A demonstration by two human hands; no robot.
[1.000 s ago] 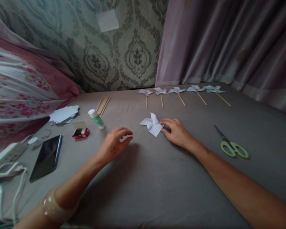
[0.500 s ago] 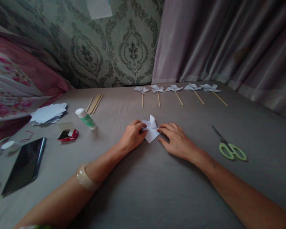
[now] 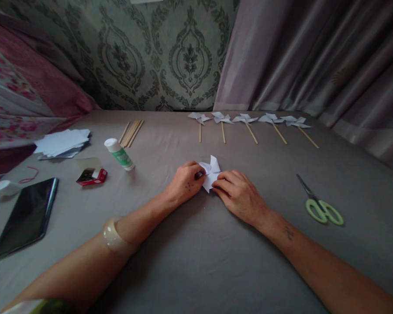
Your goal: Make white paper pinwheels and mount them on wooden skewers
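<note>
A small white paper pinwheel lies on the grey cloth between my two hands, with one blade standing up at the back. My left hand pinches its left side near the centre, thumb and fingers closed. On the lower right, my right hand has its thumb and fingertips closed on a paper corner. Fingers cover parts of the left and right blades, and no stick shows on this pinwheel.
Several finished pinwheels on sticks lie in a row at the back. Green-handled scissors rest at right. Leftward are a glue stick, wooden sticks, an open red box, a paper stack and a black tablet.
My right hand has moved in, from the right edge to the lower right corner of the paper, which is now folded inward. My left hand keeps its pinch. The view has tilted slightly down.
</note>
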